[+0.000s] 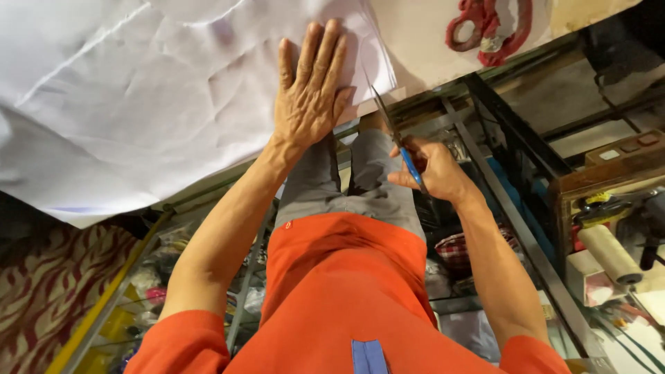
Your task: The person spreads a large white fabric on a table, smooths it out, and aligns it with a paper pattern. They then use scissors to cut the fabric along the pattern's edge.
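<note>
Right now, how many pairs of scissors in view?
2. Blue-handled steel scissors are in the right hand, blades at the edge of the white fabric. Red-handled scissors lie on the tabletop at the far right. Others may be hidden under the fabric.

We see a pale cloth (pixel 159 90), matt and softly creased, lying under the left hand (pixel 308 97), and scissors (pixel 396 138) in the right hand (pixel 433 170) with dull grey metal blades and a glossy blue plastic grip. Beside them we note red scissors (pixel 488 28) with shiny plastic handles, a dark matt metal frame (pixel 512 138), and a smooth paper roll (pixel 609 253)
</note>
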